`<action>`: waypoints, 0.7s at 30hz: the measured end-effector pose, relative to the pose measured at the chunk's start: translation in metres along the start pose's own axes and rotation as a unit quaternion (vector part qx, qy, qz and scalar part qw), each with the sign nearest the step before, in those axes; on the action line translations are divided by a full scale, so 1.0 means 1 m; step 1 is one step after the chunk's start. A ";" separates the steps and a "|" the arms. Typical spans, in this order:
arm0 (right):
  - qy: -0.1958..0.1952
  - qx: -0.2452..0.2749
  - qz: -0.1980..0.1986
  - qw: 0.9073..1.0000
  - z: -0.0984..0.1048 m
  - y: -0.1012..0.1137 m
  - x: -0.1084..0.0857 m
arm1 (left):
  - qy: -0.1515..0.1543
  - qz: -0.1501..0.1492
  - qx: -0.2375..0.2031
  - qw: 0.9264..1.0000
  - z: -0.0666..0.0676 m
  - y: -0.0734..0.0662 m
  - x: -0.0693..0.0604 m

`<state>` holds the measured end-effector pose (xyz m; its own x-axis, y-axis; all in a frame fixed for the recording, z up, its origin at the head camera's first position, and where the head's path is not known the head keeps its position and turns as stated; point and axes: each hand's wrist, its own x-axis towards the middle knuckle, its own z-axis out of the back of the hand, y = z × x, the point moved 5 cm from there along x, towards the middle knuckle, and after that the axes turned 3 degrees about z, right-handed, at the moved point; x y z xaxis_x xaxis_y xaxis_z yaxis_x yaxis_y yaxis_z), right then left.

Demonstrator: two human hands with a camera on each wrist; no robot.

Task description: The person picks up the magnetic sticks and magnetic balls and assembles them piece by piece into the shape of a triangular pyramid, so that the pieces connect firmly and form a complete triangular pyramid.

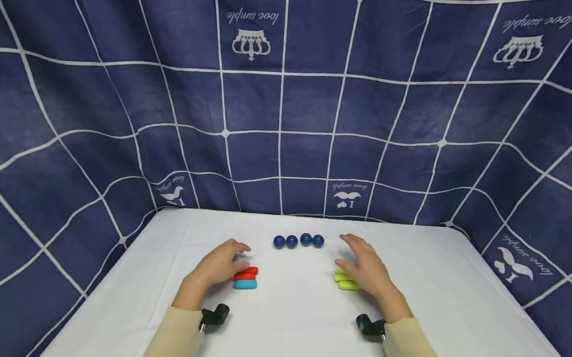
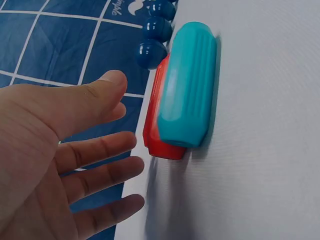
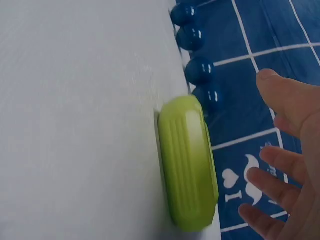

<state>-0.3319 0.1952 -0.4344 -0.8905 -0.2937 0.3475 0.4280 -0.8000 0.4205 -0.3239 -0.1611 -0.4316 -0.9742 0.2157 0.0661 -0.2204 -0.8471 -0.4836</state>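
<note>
My left hand [image 1: 216, 263] hovers at the left with its fingers spread and relaxed, holding nothing. Just right of it on the white table lie two red ridged blocks [image 1: 245, 277] and a light-blue ridged block [image 1: 245, 284], side by side. In the left wrist view the light-blue block [image 2: 189, 85] partly hides the red [image 2: 165, 150]. My right hand [image 1: 370, 268], also loosely spread and holding nothing, is over the right side of the yellow-green ridged blocks [image 1: 349, 286] and hides part of them. In the right wrist view one yellow-green block [image 3: 187, 165] shows, apart from the fingers.
Several glossy dark-blue balls [image 1: 291, 242] stand in a row toward the table's far side, between the hands. A white cloth covers the table [image 1: 285, 333]. Behind and beside it hangs a navy curtain [image 1: 311, 108] with white lines. Each wrist wears a black camera [image 1: 214, 314].
</note>
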 end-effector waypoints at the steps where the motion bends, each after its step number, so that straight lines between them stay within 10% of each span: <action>1: 0.006 0.006 -0.003 1.000 -0.003 0.001 0.001 | 0.004 0.001 -0.007 1.000 -0.002 0.001 0.000; 21: 0.054 0.177 -0.104 0.977 -0.031 -0.006 0.042 | 0.026 0.017 -0.087 0.996 -0.016 0.021 0.006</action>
<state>-0.3772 0.1715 -0.4483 -0.9670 -0.2129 0.1401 0.2448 -0.6232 0.7428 -0.3332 -0.1699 -0.4554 -0.9762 0.2167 0.0031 -0.1704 -0.7590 -0.6284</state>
